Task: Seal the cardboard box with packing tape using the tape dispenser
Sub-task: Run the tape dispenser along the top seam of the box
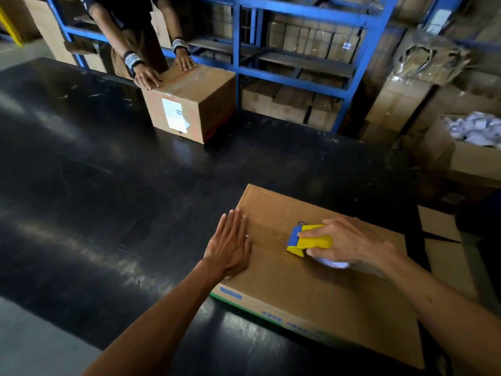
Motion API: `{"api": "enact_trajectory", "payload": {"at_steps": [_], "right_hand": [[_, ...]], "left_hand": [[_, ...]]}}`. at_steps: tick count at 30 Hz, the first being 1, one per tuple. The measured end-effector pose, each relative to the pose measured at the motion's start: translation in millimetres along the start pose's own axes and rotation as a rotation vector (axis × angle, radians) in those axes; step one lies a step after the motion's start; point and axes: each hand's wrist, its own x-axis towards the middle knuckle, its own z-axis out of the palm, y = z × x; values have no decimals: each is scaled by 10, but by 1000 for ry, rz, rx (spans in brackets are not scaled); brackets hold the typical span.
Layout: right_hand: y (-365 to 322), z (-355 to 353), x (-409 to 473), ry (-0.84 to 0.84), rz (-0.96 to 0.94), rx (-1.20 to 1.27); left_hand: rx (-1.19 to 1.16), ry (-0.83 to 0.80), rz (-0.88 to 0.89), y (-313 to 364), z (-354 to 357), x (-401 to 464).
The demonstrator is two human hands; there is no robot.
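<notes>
A flat brown cardboard box (311,289) lies on the black table at the lower right, its top flaps closed. My left hand (230,242) rests flat, fingers together, on the box's left edge over the centre seam. My right hand (349,241) grips a yellow and blue tape dispenser (307,240) that sits on the seam near the middle of the box top. A strip of clear tape (268,234) runs along the seam between the two hands. The tape roll is mostly hidden under my right palm.
Across the black table (108,185) another person presses both hands on a smaller labelled box (192,104). Blue shelving (298,50) with stacked cartons stands behind. An open carton of white items (471,147) sits at the right, beside more cardboard.
</notes>
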Motion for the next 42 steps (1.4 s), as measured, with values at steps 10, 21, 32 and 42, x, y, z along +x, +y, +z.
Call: {"api": "enact_trajectory", "payload": {"at_steps": [10, 21, 32, 42], "right_hand": [[1, -2, -54, -51, 20, 97], [-38, -69, -48, -53, 19, 64], [658, -29, -813, -147, 80, 94], [617, 30, -791, -100, 157, 106]], "left_hand": [[4, 75, 264, 616, 73, 120], [55, 43, 296, 563, 90, 115], [53, -6, 312, 596, 49, 142], [-41, 28, 426, 1568, 221, 225]]}}
